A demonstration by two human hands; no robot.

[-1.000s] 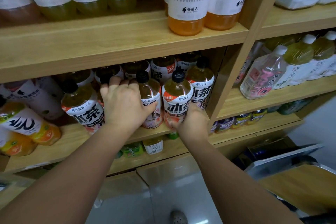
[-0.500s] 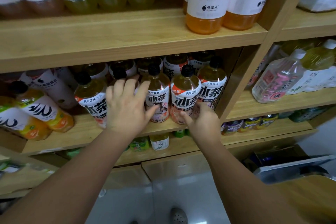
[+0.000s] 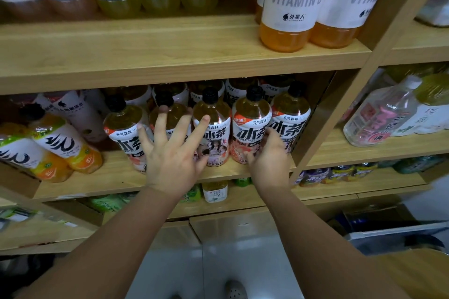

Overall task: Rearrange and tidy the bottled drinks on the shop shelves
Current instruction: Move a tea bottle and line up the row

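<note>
A front row of amber tea bottles with black caps and white labels stands on the middle shelf (image 3: 97,179). My left hand (image 3: 170,153) is spread flat in front of them. Its straight fingers reach over the second tea bottle (image 3: 167,116) and the third tea bottle (image 3: 213,126). My right hand (image 3: 269,158) grips the lower part of the fourth tea bottle (image 3: 251,124), thumb on its right side, fingers curled round its base. A fifth tea bottle (image 3: 290,114) stands beside the wooden divider (image 3: 323,116). More tea bottles stand behind, partly hidden.
Orange drink bottles (image 3: 60,145) lean over at the left of the same shelf. Large Vitamin B bottles (image 3: 291,2) fill the shelf above. A clear pink-labelled bottle (image 3: 379,116) tilts in the right bay. Small bottles (image 3: 215,192) sit on the shelf below.
My left hand has let go of the tea bottle it was curled over and now has its fingers spread straight. My right hand stays at the base of its bottle.
</note>
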